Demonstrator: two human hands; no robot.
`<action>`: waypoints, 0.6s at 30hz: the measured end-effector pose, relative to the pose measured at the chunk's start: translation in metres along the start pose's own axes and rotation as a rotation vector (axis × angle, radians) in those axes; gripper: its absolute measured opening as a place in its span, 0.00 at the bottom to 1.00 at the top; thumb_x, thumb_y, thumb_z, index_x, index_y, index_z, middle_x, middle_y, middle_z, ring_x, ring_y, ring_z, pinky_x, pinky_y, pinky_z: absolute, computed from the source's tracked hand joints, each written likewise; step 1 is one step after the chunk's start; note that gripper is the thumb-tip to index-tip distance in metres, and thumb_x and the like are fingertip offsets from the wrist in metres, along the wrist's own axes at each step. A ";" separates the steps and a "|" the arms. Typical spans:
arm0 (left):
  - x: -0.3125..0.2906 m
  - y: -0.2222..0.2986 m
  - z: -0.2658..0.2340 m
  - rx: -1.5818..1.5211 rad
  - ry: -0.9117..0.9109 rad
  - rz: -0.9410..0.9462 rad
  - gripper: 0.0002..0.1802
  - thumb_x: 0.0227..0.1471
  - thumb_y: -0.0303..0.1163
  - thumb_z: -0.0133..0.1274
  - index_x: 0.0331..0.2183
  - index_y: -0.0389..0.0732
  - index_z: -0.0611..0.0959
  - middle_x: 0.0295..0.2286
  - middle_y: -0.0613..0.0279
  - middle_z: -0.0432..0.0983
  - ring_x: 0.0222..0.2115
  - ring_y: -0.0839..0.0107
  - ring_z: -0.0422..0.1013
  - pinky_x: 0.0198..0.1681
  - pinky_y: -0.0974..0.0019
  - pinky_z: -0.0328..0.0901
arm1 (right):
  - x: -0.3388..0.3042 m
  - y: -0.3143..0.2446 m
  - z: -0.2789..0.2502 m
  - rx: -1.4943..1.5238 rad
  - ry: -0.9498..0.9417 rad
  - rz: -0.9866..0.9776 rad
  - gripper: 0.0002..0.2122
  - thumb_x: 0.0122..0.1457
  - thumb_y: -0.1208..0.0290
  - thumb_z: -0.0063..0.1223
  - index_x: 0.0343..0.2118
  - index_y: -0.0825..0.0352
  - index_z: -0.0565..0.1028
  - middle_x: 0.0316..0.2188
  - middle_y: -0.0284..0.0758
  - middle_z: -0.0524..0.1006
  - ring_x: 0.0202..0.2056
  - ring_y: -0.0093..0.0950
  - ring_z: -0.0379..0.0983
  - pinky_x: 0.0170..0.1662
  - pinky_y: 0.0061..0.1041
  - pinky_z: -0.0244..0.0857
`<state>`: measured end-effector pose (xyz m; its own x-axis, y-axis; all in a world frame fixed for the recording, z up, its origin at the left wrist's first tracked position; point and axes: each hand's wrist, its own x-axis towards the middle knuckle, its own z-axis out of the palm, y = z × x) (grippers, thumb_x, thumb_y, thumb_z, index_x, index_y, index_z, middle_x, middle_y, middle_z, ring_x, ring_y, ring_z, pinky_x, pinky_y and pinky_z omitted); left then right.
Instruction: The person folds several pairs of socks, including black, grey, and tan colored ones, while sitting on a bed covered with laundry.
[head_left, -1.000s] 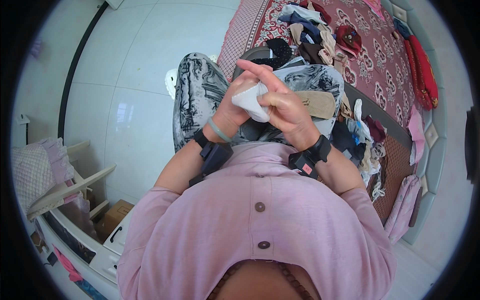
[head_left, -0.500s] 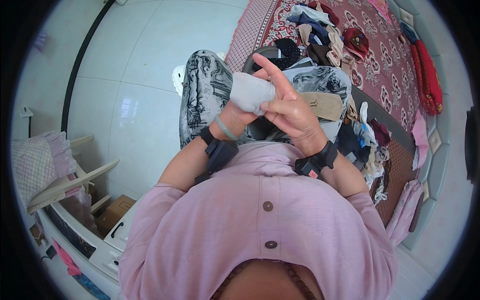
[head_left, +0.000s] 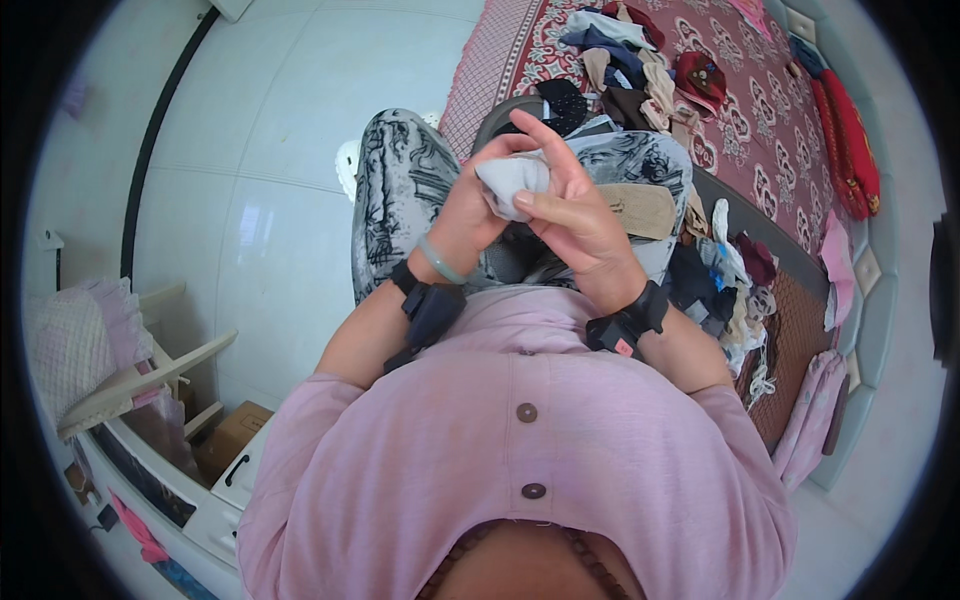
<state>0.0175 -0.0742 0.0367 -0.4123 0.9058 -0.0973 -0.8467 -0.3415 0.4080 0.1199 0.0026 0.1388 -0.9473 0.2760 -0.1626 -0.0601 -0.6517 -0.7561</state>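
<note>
A small light-grey sock (head_left: 514,184), bunched into a compact bundle, is between my two hands above my lap. My left hand (head_left: 470,205) curls round its left and far side. From the right, my right hand (head_left: 580,215) pinches its near edge with the thumb, while the index finger points away, stretched out. A flat beige sock (head_left: 640,211) lies across my right thigh, just beside the right hand. Black bands with dark devices are on both wrists, and a pale bangle (head_left: 447,262) circles the left one.
To the right, a bed with a red patterned cover (head_left: 745,130) bears a heap of mixed socks and clothes (head_left: 625,65). Another pile of socks (head_left: 725,275) lies nearer. A white drawer unit (head_left: 225,490) and cardboard box (head_left: 235,435) stand at the lower left.
The sock covered my left fingers before; now those fingers show, wrapped behind it, and the sock is more tightly bunched. My right thumb stays on its near edge.
</note>
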 end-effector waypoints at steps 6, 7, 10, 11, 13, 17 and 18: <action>-0.011 0.019 0.039 0.351 0.159 0.297 0.15 0.53 0.20 0.47 0.45 0.37 0.71 0.33 0.60 0.76 0.32 0.76 0.74 0.36 0.74 0.69 | 0.012 -0.008 -0.012 -0.536 0.174 -0.133 0.29 0.46 0.84 0.56 0.56 0.67 0.66 0.37 0.30 0.72 0.38 0.18 0.70 0.40 0.18 0.65; -0.014 0.020 0.046 0.463 0.148 0.339 0.16 0.53 0.20 0.48 0.46 0.37 0.71 0.33 0.60 0.75 0.32 0.77 0.73 0.36 0.75 0.68 | 0.017 -0.009 -0.019 -0.591 0.210 -0.157 0.29 0.46 0.84 0.55 0.55 0.67 0.67 0.36 0.30 0.72 0.36 0.17 0.70 0.37 0.17 0.66; -0.024 0.017 0.061 0.743 0.047 0.482 0.19 0.52 0.23 0.53 0.47 0.36 0.71 0.34 0.63 0.74 0.32 0.79 0.72 0.35 0.75 0.66 | 0.028 -0.007 -0.027 -0.825 0.338 -0.427 0.24 0.45 0.87 0.54 0.49 0.67 0.70 0.32 0.29 0.72 0.32 0.15 0.68 0.32 0.15 0.63; -0.026 0.018 0.063 0.875 0.022 0.501 0.19 0.52 0.23 0.53 0.47 0.36 0.72 0.34 0.63 0.74 0.32 0.79 0.72 0.35 0.74 0.66 | 0.031 -0.007 -0.027 -0.948 0.366 -0.525 0.23 0.45 0.88 0.54 0.48 0.68 0.71 0.32 0.29 0.72 0.32 0.15 0.67 0.32 0.15 0.63; -0.030 0.023 0.066 1.137 -0.029 0.538 0.18 0.52 0.23 0.53 0.46 0.36 0.73 0.36 0.63 0.74 0.32 0.79 0.72 0.35 0.74 0.66 | 0.037 -0.007 -0.026 -0.794 0.462 -0.601 0.14 0.51 0.86 0.49 0.41 0.68 0.73 0.31 0.27 0.72 0.32 0.15 0.67 0.34 0.15 0.64; -0.025 0.014 0.051 1.051 -0.125 0.529 0.17 0.56 0.27 0.52 0.48 0.34 0.72 0.40 0.59 0.75 0.34 0.75 0.73 0.33 0.72 0.68 | 0.042 -0.014 -0.029 -0.592 0.470 -0.609 0.06 0.58 0.81 0.44 0.35 0.67 0.73 0.30 0.25 0.73 0.32 0.14 0.68 0.36 0.16 0.65; -0.025 0.015 0.053 0.788 -0.047 0.372 0.18 0.61 0.31 0.49 0.50 0.34 0.69 0.41 0.54 0.75 0.35 0.72 0.74 0.33 0.69 0.69 | 0.041 -0.013 -0.032 -0.589 0.425 -0.593 0.06 0.59 0.81 0.45 0.35 0.67 0.74 0.30 0.25 0.74 0.32 0.14 0.69 0.36 0.16 0.65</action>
<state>0.0325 -0.0884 0.0939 -0.5869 0.7851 0.1978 -0.1729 -0.3602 0.9167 0.0913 0.0449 0.1219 -0.6112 0.7597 0.2221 -0.2173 0.1087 -0.9700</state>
